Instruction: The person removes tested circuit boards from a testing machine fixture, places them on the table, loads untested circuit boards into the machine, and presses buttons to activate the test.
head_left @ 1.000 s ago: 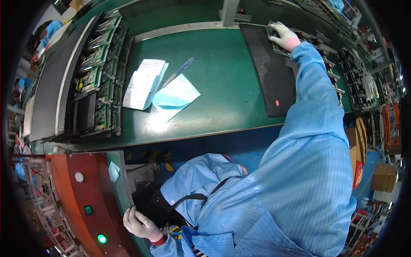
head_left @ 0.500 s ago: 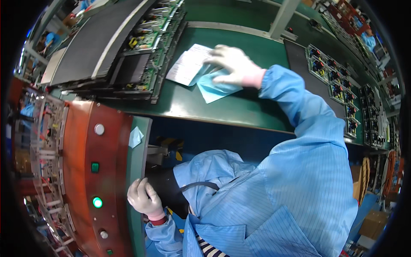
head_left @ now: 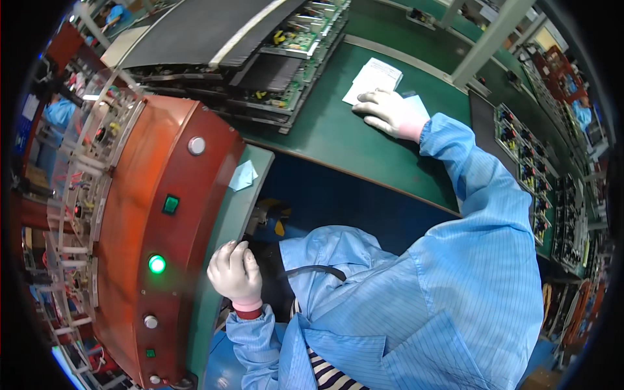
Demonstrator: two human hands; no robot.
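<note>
My right hand [head_left: 390, 112], in a white glove, lies flat on the green table [head_left: 338, 140], fingers resting on a light blue sheet [head_left: 416, 103] next to white papers [head_left: 375, 75]. It holds nothing that I can see. My left hand [head_left: 235, 272], also gloved, is curled by my lap at the edge of a green ledge [head_left: 224, 224], close to a black object [head_left: 270, 273]; whether it grips that object is unclear. Blue striped sleeves cover both arms.
An orange machine panel [head_left: 149, 214] with a lit green lamp [head_left: 156, 264] and buttons stands at my left. Stacked circuit boards in black trays [head_left: 273, 71] fill the table's far left. More circuit boards [head_left: 526, 175] lie along the right. A person in blue [head_left: 58, 114] is far left.
My right hand came from the black mat at the far right to the papers and now rests flat on them. The view has swung left toward the orange panel.
</note>
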